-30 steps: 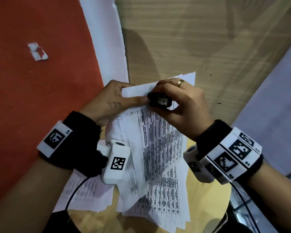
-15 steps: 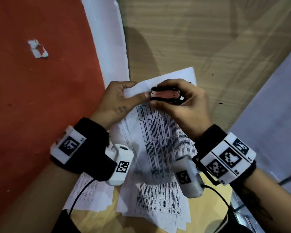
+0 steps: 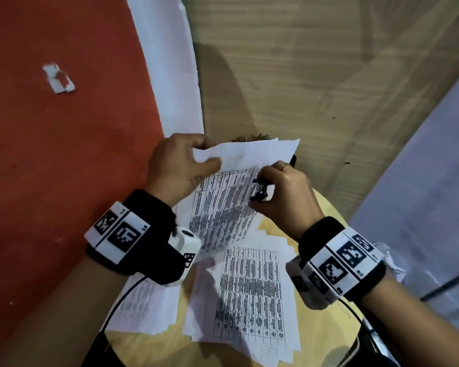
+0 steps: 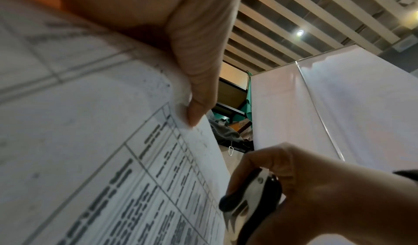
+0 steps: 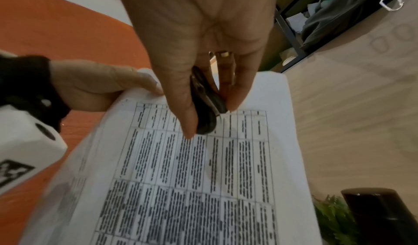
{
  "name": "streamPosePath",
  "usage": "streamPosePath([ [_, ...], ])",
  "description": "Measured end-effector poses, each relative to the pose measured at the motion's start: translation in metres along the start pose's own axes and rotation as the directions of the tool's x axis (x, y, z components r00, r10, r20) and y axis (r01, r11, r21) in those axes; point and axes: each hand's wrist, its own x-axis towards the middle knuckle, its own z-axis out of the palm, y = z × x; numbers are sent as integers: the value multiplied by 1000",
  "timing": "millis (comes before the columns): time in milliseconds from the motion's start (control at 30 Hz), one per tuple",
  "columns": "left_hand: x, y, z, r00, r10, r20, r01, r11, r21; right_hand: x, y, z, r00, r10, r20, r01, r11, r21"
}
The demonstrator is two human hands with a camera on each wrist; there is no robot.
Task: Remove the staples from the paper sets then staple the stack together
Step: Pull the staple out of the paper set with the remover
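**Paper set lifted, remover held beside it**

Paper set [image 3: 223,197] is raised off the round table [image 3: 326,337], tilted, its top left corner pinched between thumb and curled fingers of the left hand [image 3: 178,165]. The right hand [image 3: 284,194] hovers over the set's upper right part, palm down, thumb and fingers closed around a black staple remover [image 5: 207,106], its claws pointing down at the printed page. More printed sheets [image 3: 249,295] lie loose on the table beneath both wrists.
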Motion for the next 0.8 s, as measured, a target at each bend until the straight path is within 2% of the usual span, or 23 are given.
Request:
streamPosePath([
  [100,4,-9,1,999,-25,24,25,999,-29,4,-3,-11,997,28,70,-26,999,-29],
  [233,7,-13,-4,992,-15,127,28,994,-105,20,-6,-29,992,13,125,-20,998,55],
  [400,5,-11,-9,966,29,259,-14,998,-57,33,-11,-47,951,-12,309,-21,994,103],
  [500,4,-8,-12,968,55,245,-85,990,110,32,-13,-50,944,16,328,-60,990,124],
  [533,3,-1,-13,967,75,242,-133,964,232,31,-14,-50,944,16,330,-60,991,123],
  [600,1,15,-10,961,137,241,-240,848,473,29,-17,-52,942,9,334,-56,990,129],
  [633,1,23,-7,954,160,255,-272,821,502,29,-19,-53,942,7,335,-55,989,136],
  [667,1,28,-6,948,156,277,-277,832,481,29,-20,-55,942,6,336,-59,987,148],
  [733,4,28,-4,939,122,321,-235,910,341,27,-21,-58,949,-4,314,-61,979,194],
  [800,4,24,-5,937,94,335,-167,966,197,22,-21,-57,979,-39,202,-10,972,236],
])
